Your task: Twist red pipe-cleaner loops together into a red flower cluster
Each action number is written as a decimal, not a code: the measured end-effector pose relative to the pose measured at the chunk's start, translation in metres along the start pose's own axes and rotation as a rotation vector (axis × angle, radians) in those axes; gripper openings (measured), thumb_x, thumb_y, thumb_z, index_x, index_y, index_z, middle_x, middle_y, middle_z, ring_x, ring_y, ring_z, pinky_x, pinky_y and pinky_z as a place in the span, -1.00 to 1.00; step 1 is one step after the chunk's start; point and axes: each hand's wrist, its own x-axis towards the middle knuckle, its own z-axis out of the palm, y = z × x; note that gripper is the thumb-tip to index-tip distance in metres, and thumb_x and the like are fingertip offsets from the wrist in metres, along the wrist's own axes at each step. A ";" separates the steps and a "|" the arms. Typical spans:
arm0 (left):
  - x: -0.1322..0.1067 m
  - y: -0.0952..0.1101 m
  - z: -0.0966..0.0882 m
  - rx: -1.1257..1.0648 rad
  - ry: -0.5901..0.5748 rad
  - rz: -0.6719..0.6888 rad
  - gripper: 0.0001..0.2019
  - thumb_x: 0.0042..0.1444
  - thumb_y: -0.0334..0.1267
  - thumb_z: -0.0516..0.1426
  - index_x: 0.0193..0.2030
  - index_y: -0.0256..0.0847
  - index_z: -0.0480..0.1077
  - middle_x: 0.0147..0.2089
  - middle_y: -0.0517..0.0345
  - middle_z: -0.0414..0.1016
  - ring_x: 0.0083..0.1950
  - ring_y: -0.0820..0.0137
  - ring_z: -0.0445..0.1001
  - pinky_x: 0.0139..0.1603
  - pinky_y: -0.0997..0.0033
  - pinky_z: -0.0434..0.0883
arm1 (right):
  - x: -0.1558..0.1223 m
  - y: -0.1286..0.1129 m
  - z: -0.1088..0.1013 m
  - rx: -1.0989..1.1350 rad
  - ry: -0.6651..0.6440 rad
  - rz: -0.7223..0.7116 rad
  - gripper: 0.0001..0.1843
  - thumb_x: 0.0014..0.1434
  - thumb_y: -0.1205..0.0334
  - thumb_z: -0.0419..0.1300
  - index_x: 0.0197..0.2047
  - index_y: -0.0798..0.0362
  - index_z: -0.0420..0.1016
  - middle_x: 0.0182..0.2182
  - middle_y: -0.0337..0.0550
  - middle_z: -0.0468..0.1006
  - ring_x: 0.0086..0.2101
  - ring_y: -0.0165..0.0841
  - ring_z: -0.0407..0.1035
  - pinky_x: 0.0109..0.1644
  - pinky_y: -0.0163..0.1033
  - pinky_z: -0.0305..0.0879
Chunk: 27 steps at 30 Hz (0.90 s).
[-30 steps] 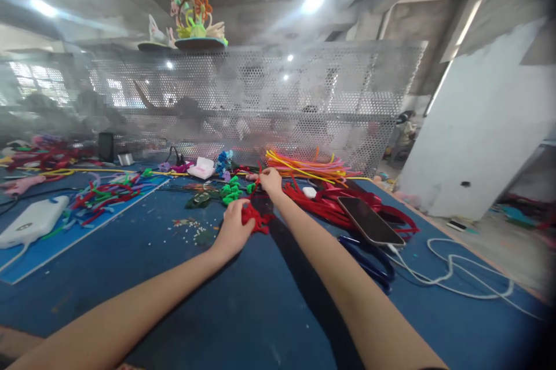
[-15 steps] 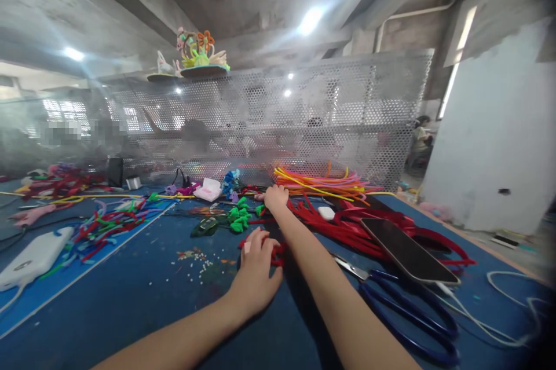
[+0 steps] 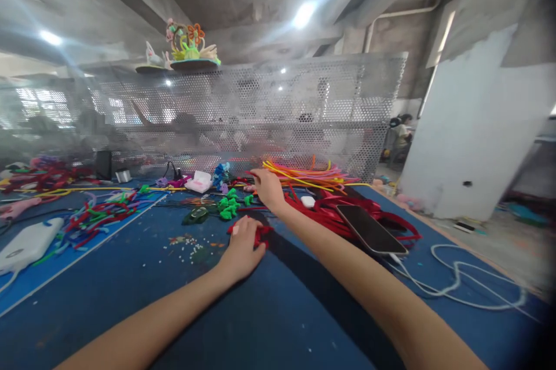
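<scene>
My left hand (image 3: 243,246) rests on the table, its fingers curled down over a small clump of red fuzzy pipe cleaner (image 3: 263,235). Red fuzz shows on both sides of the fingers, which hide the rest. Farther forward, my right hand (image 3: 268,190) reaches out with its fingers apart and pointing left; I see nothing in it. Below and left of that hand are several twisted green pipe-cleaner pieces (image 3: 228,205). Just behind it is a bundle of yellow, orange and pink pipe cleaners (image 3: 304,175). Long red pipe cleaners (image 3: 319,218) spread to its right.
A phone (image 3: 371,230) with a white cable (image 3: 456,277) lies right of my right forearm. White beads (image 3: 191,249) are scattered at left. A white power bank (image 3: 30,242) sits far left, near cut pipe cleaners (image 3: 104,213). A perforated metal screen (image 3: 260,109) borders the back.
My right hand's fingers have lifted and turned left. My left hand's fingers have drawn together over the red clump. The view has swung right; the blue-handled scissors no longer show.
</scene>
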 end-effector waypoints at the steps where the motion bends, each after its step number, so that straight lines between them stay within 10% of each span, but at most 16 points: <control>1: 0.001 0.001 0.000 -0.037 0.051 0.009 -0.70 -0.02 -0.42 0.06 -0.09 -0.21 0.27 -0.01 -0.05 0.31 0.16 0.15 0.19 0.18 -0.01 0.13 | -0.013 -0.001 -0.006 0.037 -0.012 -0.036 -0.68 0.19 0.42 -0.03 -0.08 0.04 0.45 -0.15 -0.11 0.50 -0.13 -0.36 0.36 -0.04 -0.29 0.22; 9: 0.034 0.041 0.022 -0.929 0.491 -0.243 -0.77 0.09 -0.27 0.04 -0.08 -0.18 0.24 0.05 0.02 0.28 0.12 0.30 0.24 0.13 0.30 0.20 | -0.102 0.016 -0.040 0.239 -0.014 -0.012 -0.83 0.12 0.37 0.08 -0.31 0.11 0.51 -0.36 -0.08 0.54 -0.34 -0.36 0.38 -0.19 -0.29 0.25; 14: 0.048 0.052 0.043 -1.210 0.376 -0.393 -0.68 0.18 -0.12 -0.10 0.03 -0.17 0.15 0.15 -0.03 0.21 0.19 0.32 0.21 0.04 0.39 0.29 | -0.123 0.012 -0.048 0.320 0.062 0.092 -0.82 0.10 0.35 0.06 -0.35 0.12 0.50 -0.41 -0.13 0.54 -0.40 -0.40 0.38 -0.28 -0.33 0.26; 20: 0.042 0.039 0.023 -1.468 0.105 -0.457 -0.45 0.17 0.13 -0.25 0.03 -0.25 0.21 -0.04 -0.13 0.41 -0.02 0.25 0.42 -0.17 0.33 0.41 | -0.135 0.005 -0.040 0.419 0.015 0.086 -0.88 0.01 0.34 0.14 -0.39 0.10 0.51 -0.45 -0.17 0.56 -0.46 -0.39 0.39 -0.33 -0.33 0.27; 27: 0.041 0.039 0.022 -1.566 0.055 -0.439 -0.46 0.19 0.10 -0.21 0.06 -0.27 0.22 -0.03 -0.14 0.41 -0.01 0.23 0.42 -0.11 0.29 0.39 | -0.135 0.006 -0.040 0.437 -0.035 0.066 -0.87 -0.01 0.37 0.14 -0.40 0.09 0.51 -0.44 -0.17 0.57 -0.45 -0.39 0.40 -0.32 -0.33 0.26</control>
